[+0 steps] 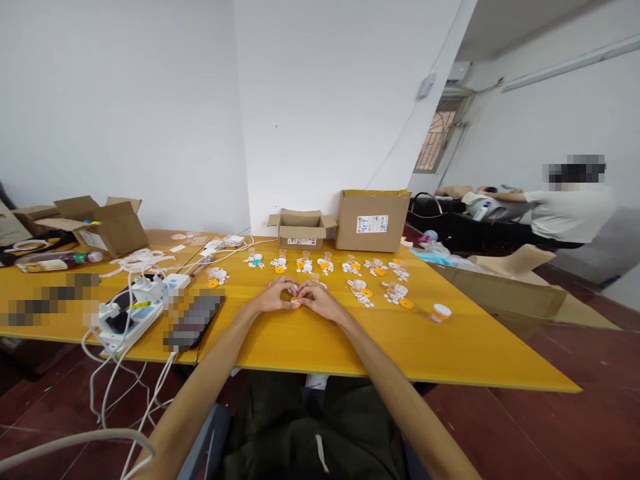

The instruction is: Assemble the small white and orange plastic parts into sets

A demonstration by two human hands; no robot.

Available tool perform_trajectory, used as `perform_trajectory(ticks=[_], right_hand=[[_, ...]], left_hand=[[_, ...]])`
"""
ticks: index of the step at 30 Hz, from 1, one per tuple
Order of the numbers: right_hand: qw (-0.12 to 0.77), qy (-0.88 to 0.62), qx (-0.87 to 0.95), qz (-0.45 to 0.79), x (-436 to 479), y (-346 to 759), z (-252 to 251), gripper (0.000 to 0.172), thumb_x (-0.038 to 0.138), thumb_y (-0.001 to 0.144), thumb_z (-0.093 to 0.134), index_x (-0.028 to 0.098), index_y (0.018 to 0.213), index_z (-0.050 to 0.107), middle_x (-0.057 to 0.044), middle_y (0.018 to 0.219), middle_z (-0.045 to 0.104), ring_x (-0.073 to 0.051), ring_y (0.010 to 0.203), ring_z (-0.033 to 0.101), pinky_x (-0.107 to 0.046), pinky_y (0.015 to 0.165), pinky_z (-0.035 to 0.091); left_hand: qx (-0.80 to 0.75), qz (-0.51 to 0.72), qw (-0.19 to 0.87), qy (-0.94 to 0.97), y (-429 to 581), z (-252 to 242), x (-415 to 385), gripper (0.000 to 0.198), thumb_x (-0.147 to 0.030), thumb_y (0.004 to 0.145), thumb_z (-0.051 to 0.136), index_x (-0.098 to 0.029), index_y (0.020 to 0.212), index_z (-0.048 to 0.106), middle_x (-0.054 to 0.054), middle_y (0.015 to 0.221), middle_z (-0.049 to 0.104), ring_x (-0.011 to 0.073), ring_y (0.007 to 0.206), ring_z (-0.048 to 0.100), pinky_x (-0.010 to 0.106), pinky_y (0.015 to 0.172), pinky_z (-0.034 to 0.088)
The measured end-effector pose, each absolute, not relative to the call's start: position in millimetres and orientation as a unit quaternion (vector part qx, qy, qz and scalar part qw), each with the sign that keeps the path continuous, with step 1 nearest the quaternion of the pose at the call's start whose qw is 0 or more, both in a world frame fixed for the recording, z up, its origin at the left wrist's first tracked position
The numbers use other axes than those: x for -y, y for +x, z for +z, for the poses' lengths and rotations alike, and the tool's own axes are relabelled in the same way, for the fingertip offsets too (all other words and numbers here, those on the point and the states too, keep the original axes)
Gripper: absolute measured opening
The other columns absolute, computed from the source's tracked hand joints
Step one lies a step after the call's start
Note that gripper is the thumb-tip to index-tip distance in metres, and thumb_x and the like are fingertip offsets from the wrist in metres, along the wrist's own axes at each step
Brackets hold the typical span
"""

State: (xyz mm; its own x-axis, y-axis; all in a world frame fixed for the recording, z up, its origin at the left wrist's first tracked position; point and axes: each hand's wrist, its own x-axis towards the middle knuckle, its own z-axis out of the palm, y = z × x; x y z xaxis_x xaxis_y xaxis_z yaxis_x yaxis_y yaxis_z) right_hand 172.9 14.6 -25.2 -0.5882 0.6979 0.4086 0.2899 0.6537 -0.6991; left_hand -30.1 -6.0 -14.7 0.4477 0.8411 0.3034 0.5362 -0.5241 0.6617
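My left hand (275, 297) and my right hand (319, 300) meet over the middle of the table, fingertips pinched together. Between them is a small orange round part (295, 303), with something white on it that my fingers mostly cover. Just behind my hands, partly hidden, lie a clear cup and small white pieces. Similar groups of clear cups, white pieces and orange rings lie farther back; one orange ring (406, 303) is to the right. A small clear jar (440, 313) with a white lid and orange band stands apart near the right edge.
An open small carton (301, 233) and a larger box (373, 223) stand against the wall. To my left are a phone (195, 323), a white power strip (145, 310) with cables, and an open carton (107, 227). Another person (570, 210) sits far right.
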Motion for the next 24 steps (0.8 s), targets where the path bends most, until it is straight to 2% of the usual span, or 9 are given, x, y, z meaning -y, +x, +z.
perform_trajectory(ticks=[9,24], right_hand=[[0.348,-0.290,0.839,0.303,-12.5,172.3,-22.5,0.012,0.022,0.081,0.066,0.021,0.070,0.067,-0.005,0.093,0.064,-0.020,0.091,0.061,-0.035,0.084,0.048],[0.361,-0.271,0.851,0.268,-14.4,173.6,-25.9,0.010,0.016,0.082,0.062,0.021,0.074,0.065,-0.003,0.091,0.063,-0.018,0.090,0.060,-0.034,0.085,0.048]], left_hand=[[-0.427,0.307,0.244,0.815,-28.3,-12.1,8.6,0.028,-0.047,0.071,0.076,-0.024,0.086,0.070,0.006,0.124,0.059,0.0259,0.120,0.053,0.042,0.111,0.031],[-0.449,0.266,0.226,0.823,-26.4,-10.3,10.1,0.026,-0.045,0.077,0.071,-0.023,0.090,0.066,0.006,0.130,0.054,0.0274,0.124,0.049,0.048,0.115,0.025]])
